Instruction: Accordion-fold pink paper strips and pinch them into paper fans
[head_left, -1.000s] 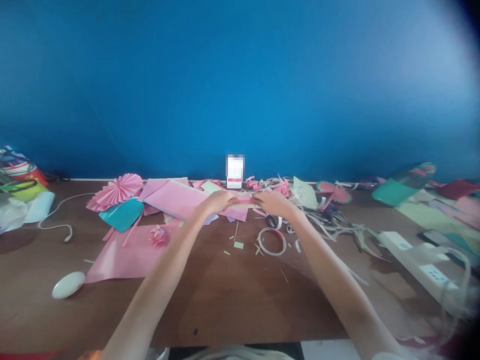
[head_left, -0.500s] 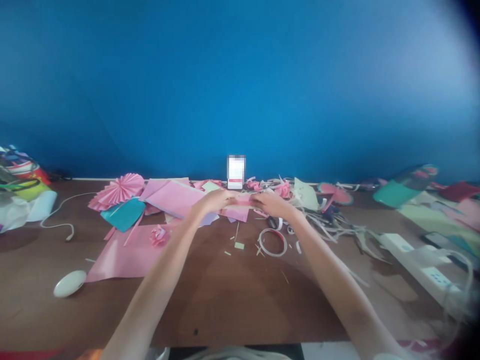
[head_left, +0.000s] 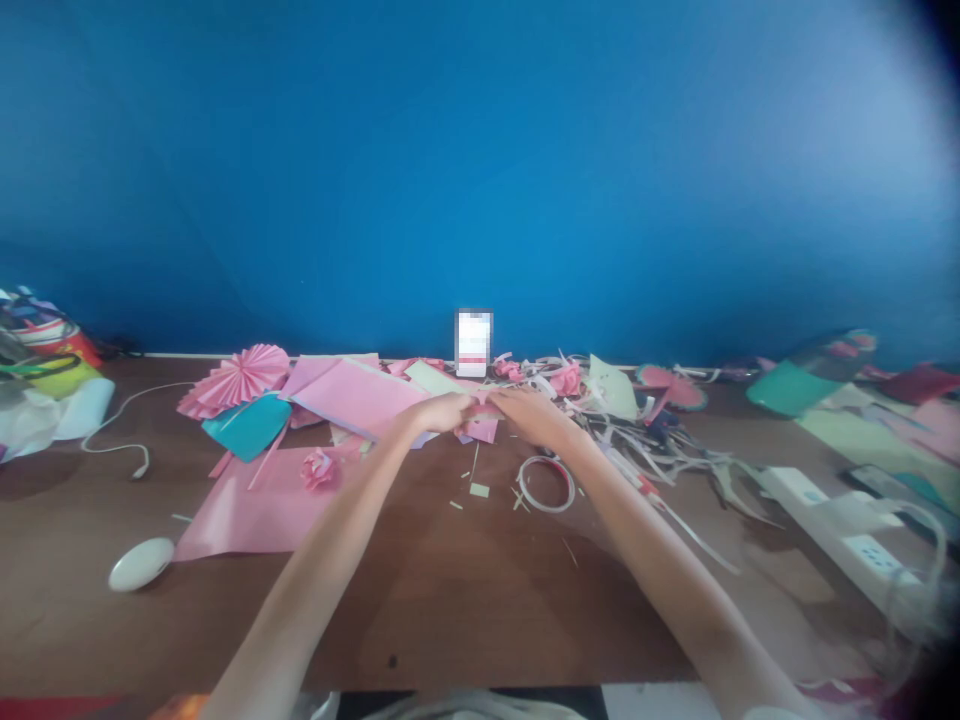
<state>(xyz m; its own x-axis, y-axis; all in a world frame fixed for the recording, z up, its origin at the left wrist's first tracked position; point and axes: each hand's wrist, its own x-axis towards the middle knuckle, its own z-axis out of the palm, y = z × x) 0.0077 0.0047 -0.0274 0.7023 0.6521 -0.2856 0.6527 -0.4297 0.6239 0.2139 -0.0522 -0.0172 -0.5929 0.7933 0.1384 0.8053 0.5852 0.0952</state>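
A small pink paper piece [head_left: 481, 398] is held between my two hands, in front of the phone [head_left: 473, 343] that stands upright against the wall. My left hand [head_left: 448, 411] has its fingers closed on the paper's left side. From the right, my right hand [head_left: 529, 412] closes on the same piece, its fingers close to the left ones. Behind and left of my left hand lie pink paper sheets [head_left: 364, 396]. A roll of tape [head_left: 546, 484] lies on the table below my right hand.
At the left are a pleated pink fan [head_left: 244, 380], a teal paper [head_left: 247, 425], a pink paper flower [head_left: 319, 470] and a white mouse [head_left: 141, 564]. Paper strips [head_left: 675, 455] and a power strip [head_left: 840, 530] lie right. Green scraps [head_left: 479, 490] lie mid-table.
My hands have come closer together on the pink paper. My right hand has moved left and slightly down, and its fingers now cover more of the piece.
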